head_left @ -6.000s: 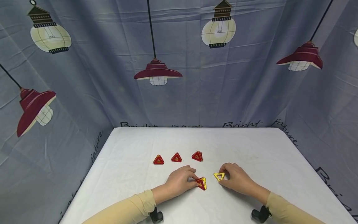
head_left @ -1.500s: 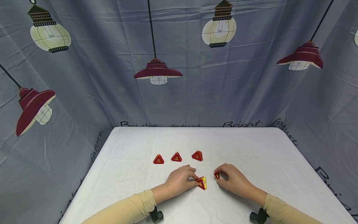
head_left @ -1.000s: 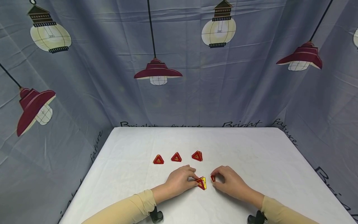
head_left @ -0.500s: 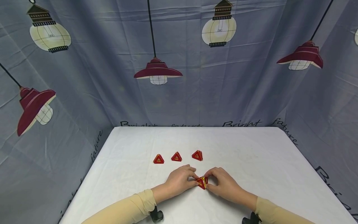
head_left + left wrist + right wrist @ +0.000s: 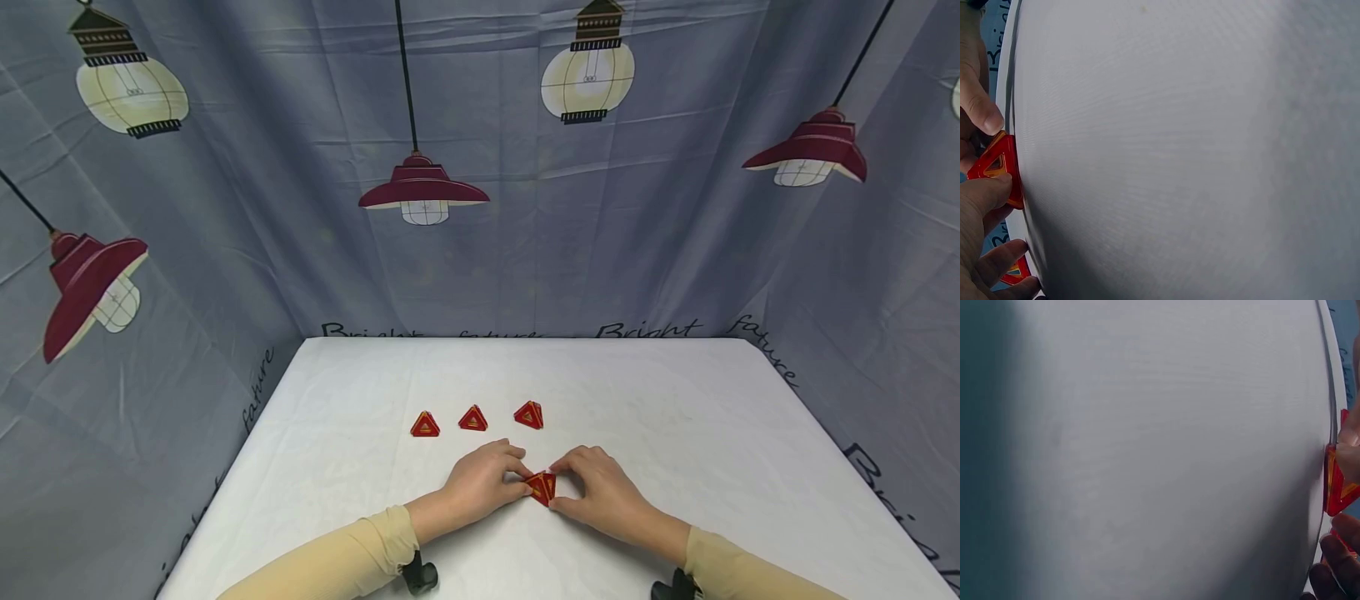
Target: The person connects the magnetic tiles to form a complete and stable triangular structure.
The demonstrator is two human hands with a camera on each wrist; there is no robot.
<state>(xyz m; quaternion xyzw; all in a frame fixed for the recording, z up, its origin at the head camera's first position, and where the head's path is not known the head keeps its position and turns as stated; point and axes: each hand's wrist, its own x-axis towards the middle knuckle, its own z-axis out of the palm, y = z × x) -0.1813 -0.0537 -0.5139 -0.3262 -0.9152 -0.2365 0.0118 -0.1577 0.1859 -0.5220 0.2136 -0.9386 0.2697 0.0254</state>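
In the head view, a small pyramid of red and yellow triangular magnetic tiles (image 5: 541, 489) sits on the white table between both hands. My left hand (image 5: 483, 482) pinches its left side with thumb and fingertips; in the left wrist view the left thumb (image 5: 991, 190) lies over a red tile face (image 5: 1011, 153). On the pyramid's right side, my right hand (image 5: 600, 492) has thumb and index finger at the far and near corners of the right-hand red tile. The right wrist view catches only the red tile edge (image 5: 1334, 497) and a few fingers.
Behind the hands stand three similar red pyramids in a loose row: left (image 5: 425, 425), middle (image 5: 473, 418) and right (image 5: 528, 415). The white table (image 5: 360, 375) reaches back to a grey-blue curtain (image 5: 480, 275) printed with lamps.
The right hand turned its tile from yellow to red face, then moved left and set it against the pyramid's right side. Red now covers the yellow there. The left hand stayed put.
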